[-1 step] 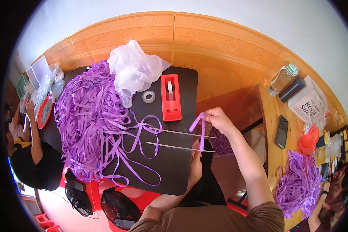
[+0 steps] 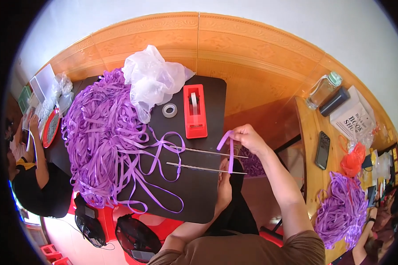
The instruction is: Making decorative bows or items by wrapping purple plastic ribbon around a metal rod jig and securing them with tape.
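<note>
Orange panelling [image 2: 261, 48] behind a dark worktop [image 2: 199, 194], thin rods [image 2: 194, 167] overhanging its right edge, a purple ribbon strip [image 2: 231, 146] there pinched by my right hand [image 2: 249, 139], my left hand [image 2: 224, 192] below, its grip I cannot tell.

Readable print sits on the off-white paper bag [image 2: 350, 115], right side of the frame, upper half: chunky dark capitals [image 2: 355, 123] stacked over a couple of lines, tilted along with the bag. Packages [image 2: 392, 165] at the far right edge are way too small and blurry to make out, sorry folks.
</note>
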The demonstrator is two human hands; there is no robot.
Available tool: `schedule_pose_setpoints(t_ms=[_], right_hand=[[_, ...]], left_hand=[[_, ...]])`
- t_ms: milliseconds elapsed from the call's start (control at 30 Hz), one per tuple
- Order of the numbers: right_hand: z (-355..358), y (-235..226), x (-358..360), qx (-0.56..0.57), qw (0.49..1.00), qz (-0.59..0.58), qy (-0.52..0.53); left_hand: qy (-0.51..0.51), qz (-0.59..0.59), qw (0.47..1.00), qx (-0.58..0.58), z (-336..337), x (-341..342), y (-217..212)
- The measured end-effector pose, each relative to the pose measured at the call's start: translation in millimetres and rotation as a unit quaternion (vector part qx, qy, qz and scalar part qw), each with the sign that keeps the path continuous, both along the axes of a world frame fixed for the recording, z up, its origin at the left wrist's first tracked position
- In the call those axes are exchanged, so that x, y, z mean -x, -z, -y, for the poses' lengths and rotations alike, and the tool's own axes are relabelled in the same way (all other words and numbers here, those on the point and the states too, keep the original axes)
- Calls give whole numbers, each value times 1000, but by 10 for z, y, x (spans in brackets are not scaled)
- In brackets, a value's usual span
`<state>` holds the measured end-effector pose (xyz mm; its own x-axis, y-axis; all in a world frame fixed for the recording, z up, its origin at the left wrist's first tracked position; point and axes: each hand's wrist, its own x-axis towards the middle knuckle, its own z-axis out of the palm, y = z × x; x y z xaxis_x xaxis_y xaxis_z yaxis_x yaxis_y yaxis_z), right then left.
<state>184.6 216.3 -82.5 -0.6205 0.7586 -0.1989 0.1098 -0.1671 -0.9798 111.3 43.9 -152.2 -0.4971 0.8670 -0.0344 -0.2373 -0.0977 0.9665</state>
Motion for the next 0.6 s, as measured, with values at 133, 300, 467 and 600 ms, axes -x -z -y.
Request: schedule_pose_setpoints(t_ms=[133,300,467,600], right_hand=[[92,264,17,53,997,47,-20],[354,499,-63,151,987,57,-2],[697,531,-81,143,984,70,81],[959,431,-155,103,986,110,65]], left_hand=[[-10,22,995,-97,-178,-62,-19],[-34,117,973,-196,-281,-129,-111],[-15,16,985,-170,-259,-56,-63],[45,126,980,-144,-100,-81,-27]])
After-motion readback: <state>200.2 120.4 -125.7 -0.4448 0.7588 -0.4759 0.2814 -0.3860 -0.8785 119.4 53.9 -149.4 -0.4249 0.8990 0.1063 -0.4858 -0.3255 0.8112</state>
